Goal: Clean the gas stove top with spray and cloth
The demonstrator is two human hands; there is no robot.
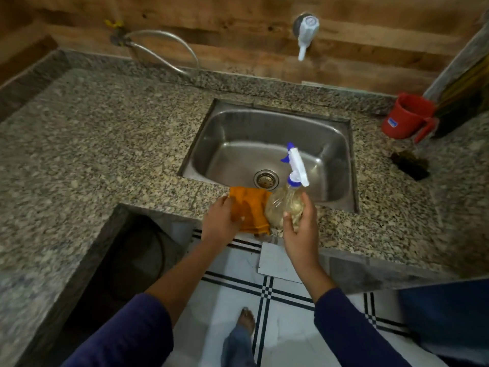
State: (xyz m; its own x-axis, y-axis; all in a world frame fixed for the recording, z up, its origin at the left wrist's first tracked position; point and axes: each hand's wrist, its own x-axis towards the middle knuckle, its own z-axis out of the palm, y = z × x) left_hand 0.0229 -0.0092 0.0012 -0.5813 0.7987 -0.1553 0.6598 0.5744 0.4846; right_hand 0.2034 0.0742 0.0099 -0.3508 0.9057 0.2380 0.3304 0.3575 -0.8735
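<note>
At centre frame, the left hand (221,219) curls its fingers round one orange cloth (251,207) on the speckled counter's (105,128) front edge. Just beside it, the right hand (300,234) grips one clear spray bottle (285,205) (white-and-blue trigger head) before one steel sink (264,139). One red mug (407,115), upper right, bears a blue label, too blurred to read.

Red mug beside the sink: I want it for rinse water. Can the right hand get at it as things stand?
Probably not yet. The right hand grips the spray bottle, so its fingers are taken. Otherwise nothing stands between it and the red mug across the sink.
</note>
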